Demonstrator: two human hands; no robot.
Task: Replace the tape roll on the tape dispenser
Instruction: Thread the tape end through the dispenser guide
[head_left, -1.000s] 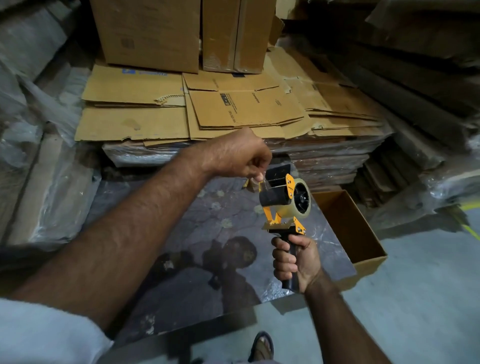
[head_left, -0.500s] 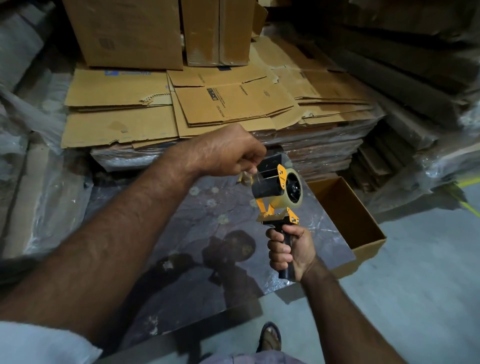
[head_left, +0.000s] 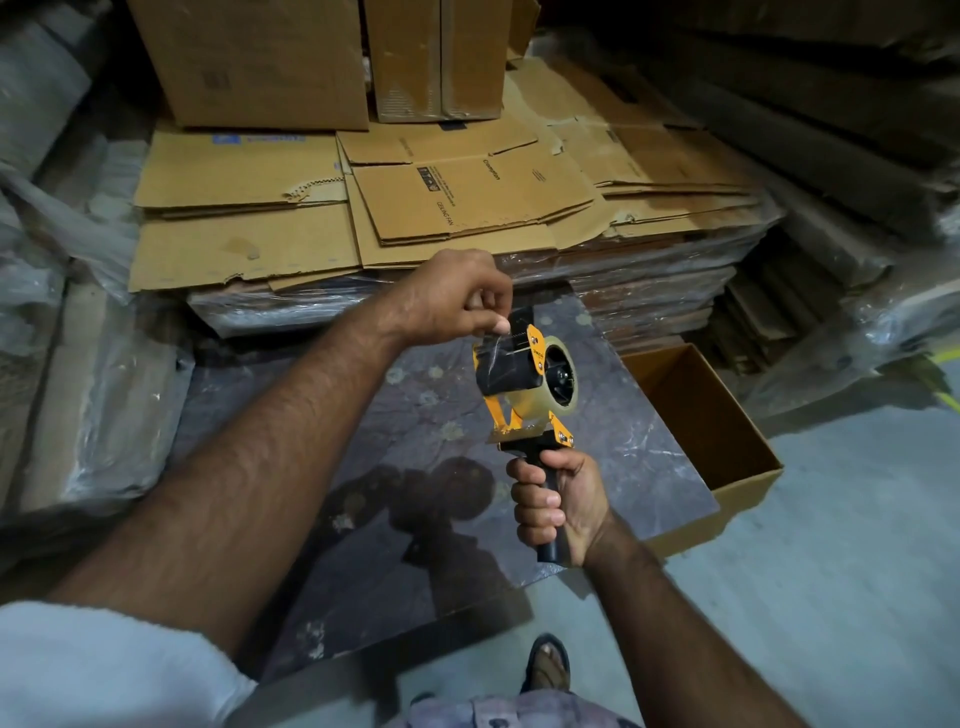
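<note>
An orange and black tape dispenser (head_left: 511, 374) stands upright in the air in front of me. A clear tape roll (head_left: 558, 376) sits on its hub, on the right side. My right hand (head_left: 558, 499) is wrapped around the black handle below. My left hand (head_left: 457, 299) is above the dispenser's top, thumb and fingers pinched on the loose clear tape end (head_left: 493, 340) over the black roller.
A dark marbled sheet (head_left: 415, 467) lies on the floor under my hands. An open cardboard box (head_left: 727, 457) sits at its right edge. Flattened cartons (head_left: 363, 218) and plastic-wrapped stacks rise behind. My sandalled foot (head_left: 545, 665) shows at the bottom.
My left hand stayed pinched at the dispenser's top while the dispenser turned slightly, showing more of the black roller. The camera tilted, shifting the scene a little.
</note>
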